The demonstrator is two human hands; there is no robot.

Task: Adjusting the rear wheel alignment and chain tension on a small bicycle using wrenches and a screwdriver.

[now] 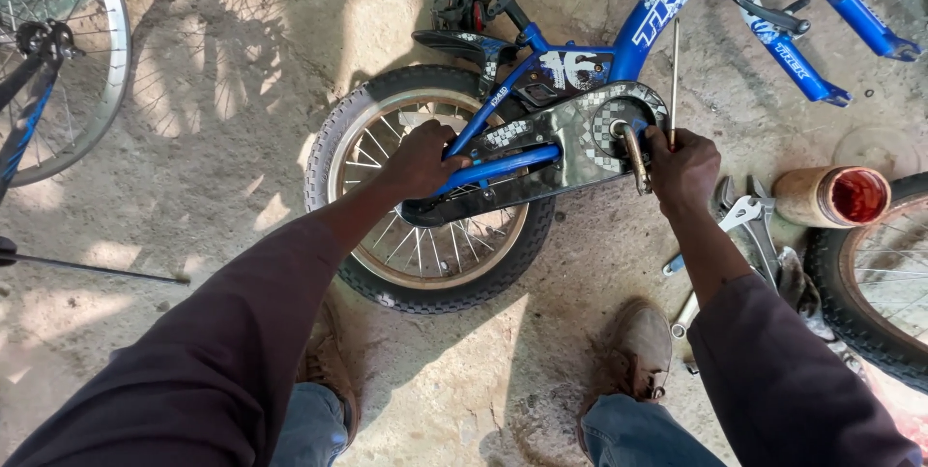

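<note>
Small blue bicycle [580, 61] lay on its side across centre and upper frame, rear wheel [425, 191] at centre. Left hand [420, 158] closed around blue chainstay tube [498, 167] over the wheel, fingers wrapped, tube passing under the palm. Right hand [681, 169] gripped thin metal rod [674, 71] standing upright just right of the crank [633, 153] on the checkered chain guard [580, 143], fingers closed tight on its lower end. Wrenches [744, 216] and a tin of red grease [836, 196] lay at right on the concrete floor [213, 138]. Brown shoes [638, 351] seen at bottom.
</note>
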